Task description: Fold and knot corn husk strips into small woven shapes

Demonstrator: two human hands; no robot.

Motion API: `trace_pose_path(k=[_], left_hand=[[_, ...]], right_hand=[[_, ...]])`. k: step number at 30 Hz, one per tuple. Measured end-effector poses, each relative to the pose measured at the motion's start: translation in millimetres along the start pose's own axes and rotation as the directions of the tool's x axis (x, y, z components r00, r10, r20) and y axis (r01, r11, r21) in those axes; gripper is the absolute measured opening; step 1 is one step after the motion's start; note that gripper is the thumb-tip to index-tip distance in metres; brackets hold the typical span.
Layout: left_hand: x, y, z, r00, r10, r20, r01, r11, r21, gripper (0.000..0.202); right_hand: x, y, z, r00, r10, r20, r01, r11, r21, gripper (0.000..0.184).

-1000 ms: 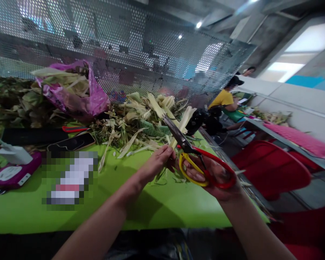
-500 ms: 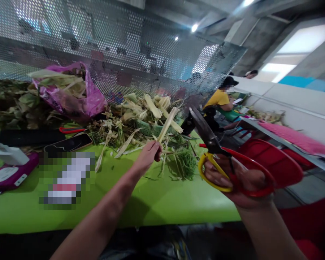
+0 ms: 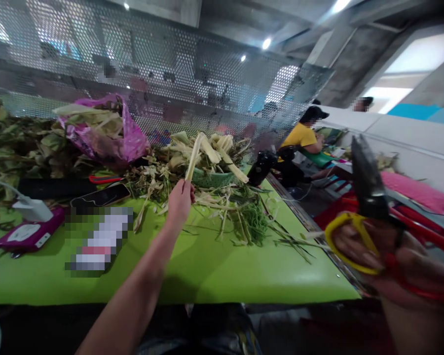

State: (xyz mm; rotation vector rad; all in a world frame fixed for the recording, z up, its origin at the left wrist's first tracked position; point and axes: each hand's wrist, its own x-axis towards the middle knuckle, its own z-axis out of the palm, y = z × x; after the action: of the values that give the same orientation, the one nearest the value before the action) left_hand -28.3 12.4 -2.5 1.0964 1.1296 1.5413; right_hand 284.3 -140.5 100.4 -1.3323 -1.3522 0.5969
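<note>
Over the far middle of the counter (image 3: 225, 276), head view: our left hand (image 3: 180, 199) is clamped on the lower end of a pale stalk (image 3: 193, 158). It holds the stalk upright, just in front of the green basket (image 3: 210, 178) and the heap of husks. Our right hand (image 3: 403, 266) is off to the right, past the counter edge, with its fingers through the loops of the scissors (image 3: 370, 197). It is closed on them, blades together and pointing up.

Our read on doing this well:
- pinch the stalk low, so the length above the fingers stays free
- keep the blade tips turned away from the left forearm while the two hands are well apart
- hold the stalk clear of the loose trimmings (image 3: 249, 219)

Hard to make out:
- the right hand is blurred and cut by the frame edge, and the red handle runs out of view
- the stalk's top blends into the husks behind, so we can't tell if it touches them
- one patch on the counter near the phone (image 3: 100, 196) is pixelated
</note>
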Motion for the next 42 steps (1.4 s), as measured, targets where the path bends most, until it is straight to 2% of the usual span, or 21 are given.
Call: trace_pose_path(k=[3,5,7,9,12,14,18,20,22,23,24,25,27,30,32,34,35,37,39,41,42], left_hand=[[-13.6,11.3,-5.6,1.0,-0.017,-0.016,0.015,0.996,-0.09,0.026],[-27.7,15.4,-11.8,0.998,-0.047,-0.031,0.042,0.99,-0.133,0.026],[-42.4,15.9,-19.7,0.993,-0.1,-0.063,0.09,0.985,-0.146,0.028],[-54.9,13.6,-28.4,0.989,-0.129,-0.078,0.119,0.985,-0.124,0.03],[-66.0,7.5,-41.9,0.981,-0.182,-0.072,0.181,0.983,-0.019,0.03],[-68.8,3.8,-50.7,0.98,-0.19,-0.061,0.196,0.973,0.124,0.032],[-70.1,1.5,-61.2,0.996,-0.007,-0.093,0.047,0.897,0.44,0.035],[-72.0,3.8,-57.7,0.993,0.07,-0.099,-0.01,0.86,0.51,0.034],[-76.3,7.2,-46.4,0.993,0.092,-0.08,-0.04,0.864,0.501,0.034],[-79.5,8.6,-38.4,0.994,0.086,-0.067,-0.045,0.881,0.471,0.033],[-83.3,9.7,-29.3,0.996,0.075,-0.05,-0.046,0.896,0.442,0.033],[-87.5,10.0,-19.9,0.998,0.055,-0.02,-0.042,0.908,0.418,0.033],[-96.1,8.3,-2.8,0.998,0.053,0.026,-0.059,0.929,0.364,0.031],[-105.6,1.6,11.0,0.991,0.054,0.122,-0.096,0.924,0.37,0.031],[-106.9,0.0,10.1,0.979,0.056,0.197,-0.14,0.885,0.443,0.031],[-103.8,8.4,4.1,0.964,0.11,0.243,-0.226,0.819,0.528,0.025],[-101.0,18.0,0.8,0.959,0.164,0.233,-0.27,0.784,0.558,0.023],[-95.4,46.8,-3.3,0.96,0.239,0.148,-0.279,0.759,0.588,0.024],[-95.7,77.1,-1.8,0.942,0.296,0.16,-0.334,0.763,0.554,0.024],[-110.8,87.2,3.9,0.901,0.272,0.339,-0.414,0.773,0.48,0.024],[-126.3,78.4,7.1,0.861,0.234,0.451,-0.443,0.781,0.44,0.02]], right_hand=[[11.2,1.6,9.7,0.978,0.109,0.179,-0.108,0.994,-0.016,0.056],[25.2,7.3,29.0,0.92,0.168,0.353,-0.099,0.974,-0.206,0.057],[42.2,17.7,57.1,0.869,0.125,0.478,0.067,0.928,-0.365,0.052],[59.6,31.6,90.8,0.836,0.075,0.544,0.228,0.854,-0.468,0.049],[81.8,51.8,143.1,0.774,-0.09,0.626,0.449,0.776,-0.443,0.05],[91.9,60.2,173.0,0.737,-0.172,0.654,0.524,0.757,-0.391,0.049],[91.4,58.0,208.3,0.737,-0.194,0.648,0.51,0.789,-0.343,0.032],[77.8,48.8,214.0,0.725,-0.195,0.661,0.484,0.827,-0.286,0.027],[57.8,38.0,215.6,0.685,-0.186,0.705,0.427,0.886,-0.182,0.036],[47.2,33.1,215.8,0.661,-0.155,0.734,0.262,0.964,-0.032,0.036],[37.2,28.8,216.0,0.645,-0.137,0.752,0.086,0.991,0.107,0.035],[28.4,25.5,216.2,0.648,-0.124,0.752,-0.072,0.972,0.222,0.035],[16.1,21.4,216.6,0.684,-0.063,0.726,-0.321,0.868,0.378,0.034],[10.1,20.2,214.8,0.758,0.039,0.652,-0.462,0.736,0.494,0.027],[12.1,21.3,210.5,0.798,0.084,0.597,-0.477,0.692,0.541,0.025],[17.3,23.6,203.3,0.847,0.095,0.523,-0.45,0.652,0.611,0.024],[21.0,25.4,198.8,0.875,0.092,0.476,-0.422,0.629,0.653,0.023],[29.6,30.8,189.5,0.921,0.092,0.379,-0.358,0.586,0.727,0.02],[37.9,38.7,181.1,0.942,0.107,0.318,-0.321,0.56,0.764,0.019],[43.9,48.4,175.1,0.939,0.14,0.313,-0.338,0.543,0.769,0.021],[45.6,53.3,172.9,0.931,0.16,0.329,-0.362,0.538,0.761,0.022]])
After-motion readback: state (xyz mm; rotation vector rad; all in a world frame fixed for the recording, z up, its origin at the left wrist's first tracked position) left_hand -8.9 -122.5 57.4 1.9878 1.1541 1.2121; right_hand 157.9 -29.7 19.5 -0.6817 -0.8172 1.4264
